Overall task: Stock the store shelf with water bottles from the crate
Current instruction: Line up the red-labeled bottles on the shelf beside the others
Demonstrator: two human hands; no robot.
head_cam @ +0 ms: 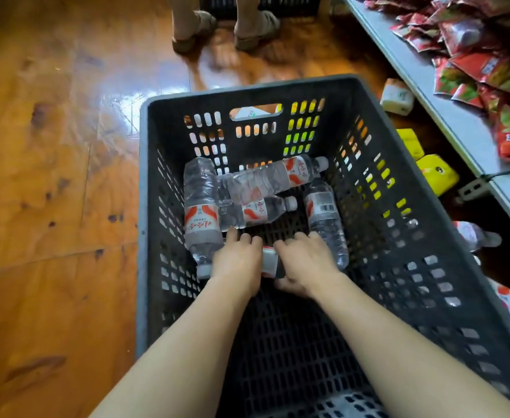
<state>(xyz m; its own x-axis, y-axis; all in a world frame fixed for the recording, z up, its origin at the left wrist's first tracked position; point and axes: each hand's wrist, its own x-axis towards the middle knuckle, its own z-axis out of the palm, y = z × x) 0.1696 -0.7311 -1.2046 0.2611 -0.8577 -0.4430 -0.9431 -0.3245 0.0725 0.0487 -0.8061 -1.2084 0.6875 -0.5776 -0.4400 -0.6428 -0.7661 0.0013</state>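
— Where are the hands?
— Both reach into the crate (398, 182); left hand (237, 262) and right hand (306, 263) grip one bottle (270, 262) lying on its floor.
— Around it?
— Four more bottles (266, 179) lie beyond.

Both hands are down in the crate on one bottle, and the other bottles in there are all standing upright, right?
Not quite. The head view shows both the left hand and right hand on one bottle in the crate, but the other bottles lie on their sides.

Five water bottles (201, 206) lie in one crate (398, 267); two hands (237, 260) reach in.
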